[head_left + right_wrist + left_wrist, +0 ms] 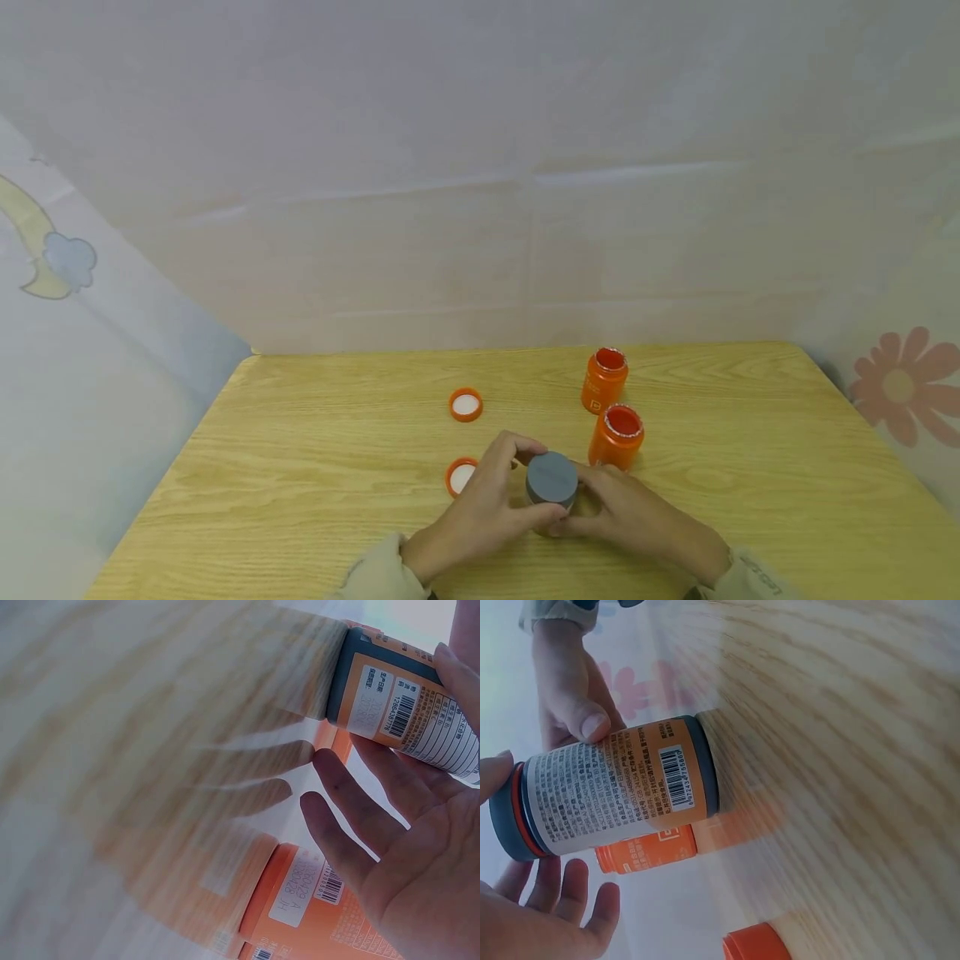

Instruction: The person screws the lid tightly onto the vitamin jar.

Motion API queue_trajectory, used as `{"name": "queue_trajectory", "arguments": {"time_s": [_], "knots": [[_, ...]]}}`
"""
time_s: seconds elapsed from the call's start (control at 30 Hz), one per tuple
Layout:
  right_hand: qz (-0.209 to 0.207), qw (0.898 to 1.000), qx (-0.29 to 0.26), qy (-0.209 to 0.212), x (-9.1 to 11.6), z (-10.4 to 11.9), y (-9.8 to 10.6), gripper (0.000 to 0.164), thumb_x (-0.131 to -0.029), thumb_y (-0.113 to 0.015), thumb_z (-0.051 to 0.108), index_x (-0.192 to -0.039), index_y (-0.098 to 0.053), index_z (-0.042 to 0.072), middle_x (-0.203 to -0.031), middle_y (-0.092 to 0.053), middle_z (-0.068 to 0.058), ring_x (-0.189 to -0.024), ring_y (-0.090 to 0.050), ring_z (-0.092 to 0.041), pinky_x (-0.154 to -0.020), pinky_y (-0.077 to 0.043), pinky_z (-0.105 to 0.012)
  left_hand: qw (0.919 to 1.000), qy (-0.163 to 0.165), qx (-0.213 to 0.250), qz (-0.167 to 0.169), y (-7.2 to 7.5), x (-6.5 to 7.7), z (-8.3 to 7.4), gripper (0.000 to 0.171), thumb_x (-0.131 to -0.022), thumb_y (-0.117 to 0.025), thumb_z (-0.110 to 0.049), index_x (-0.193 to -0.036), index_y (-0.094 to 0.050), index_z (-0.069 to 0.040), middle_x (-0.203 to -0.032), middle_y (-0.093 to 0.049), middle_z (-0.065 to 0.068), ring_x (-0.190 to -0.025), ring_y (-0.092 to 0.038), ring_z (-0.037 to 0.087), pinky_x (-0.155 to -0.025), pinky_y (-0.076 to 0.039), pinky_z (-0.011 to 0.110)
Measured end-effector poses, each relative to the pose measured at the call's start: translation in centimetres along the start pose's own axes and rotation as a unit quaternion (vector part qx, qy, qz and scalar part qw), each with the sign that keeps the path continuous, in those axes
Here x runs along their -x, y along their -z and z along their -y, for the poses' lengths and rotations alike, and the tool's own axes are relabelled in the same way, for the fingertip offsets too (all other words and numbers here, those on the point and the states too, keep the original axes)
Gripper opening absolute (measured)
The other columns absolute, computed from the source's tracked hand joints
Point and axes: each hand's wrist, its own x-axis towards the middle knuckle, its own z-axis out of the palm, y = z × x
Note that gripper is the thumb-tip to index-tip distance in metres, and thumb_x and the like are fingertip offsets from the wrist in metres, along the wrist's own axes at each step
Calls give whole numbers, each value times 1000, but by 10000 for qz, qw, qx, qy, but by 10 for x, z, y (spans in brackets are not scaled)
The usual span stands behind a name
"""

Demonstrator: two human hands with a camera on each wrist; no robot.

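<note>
A jar [607, 787] with a white and orange printed label and a grey base stands upright on the table, between the two hands. My left hand [483, 508] grips its grey lid [552, 477] from the left, thumb on the near side and fingers on the far side. An orange-red ring [526, 810] shows at the lid's edge. From the right, my right hand [626, 517] holds the jar's body between thumb and fingers; its other fingers [352, 802] are spread loosely, off the jar.
Two uncapped orange jars stand right of the hands: a nearer one [611, 452] just beyond the right hand and a farther one [600, 392]. Two orange lids with white insides lie to the left, one farther back [466, 406], one [459, 478] partly behind the left hand.
</note>
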Motion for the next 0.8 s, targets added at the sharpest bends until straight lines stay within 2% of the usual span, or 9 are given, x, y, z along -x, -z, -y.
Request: {"name": "queue_trajectory", "arguments": {"time_s": [0.23,0.43,0.57,0.67,0.8], "knots": [[-53,9999,-52,77,-1,1,1,56,-86,-65,61,-132,-59,29,-124,-66,21,-113,-60,1,-101,-51,-45,9986,53,374,376,5,2,1,55,-92,-71,-27,-141,-45,-27,-134,-51,-7,-121,-45,10,-109,-40,39],[-44,9996,-50,259,1,1,1,52,-87,-66,57,-128,-61,26,-119,-69,19,-111,-61,0,-98,-53,-38,9970,-74,484,591,5,2,3,59,-95,-67,-23,-148,-40,-26,-144,-50,-3,-132,-46,13,-114,-37,47],[-31,9999,139,-9,2,1,3,59,-86,-65,60,-130,-61,21,-118,-68,17,-109,-60,-1,-96,-53,-39,9976,76,493,475,1,3,5,64,-93,-70,-31,-147,-38,-27,-144,-49,-5,-132,-45,11,-113,-38,42],[0,9997,167,-159,2,1,3,63,-86,-64,62,-134,-59,21,-122,-67,14,-111,-59,-4,-97,-52,-46,9988,126,415,207,-3,2,6,63,-89,-74,-35,-142,-40,-25,-139,-50,-6,-126,-46,9,-106,-40,37],[-1,10000,66,-11,1,1,2,60,-87,-63,61,-135,-58,26,-125,-67,17,-111,-59,-1,-99,-51,-47,9986,148,511,-55,-4,1,6,58,-87,-78,-32,-133,-44,-22,-131,-53,-9,-121,-49,10,-102,-40,35]]}}
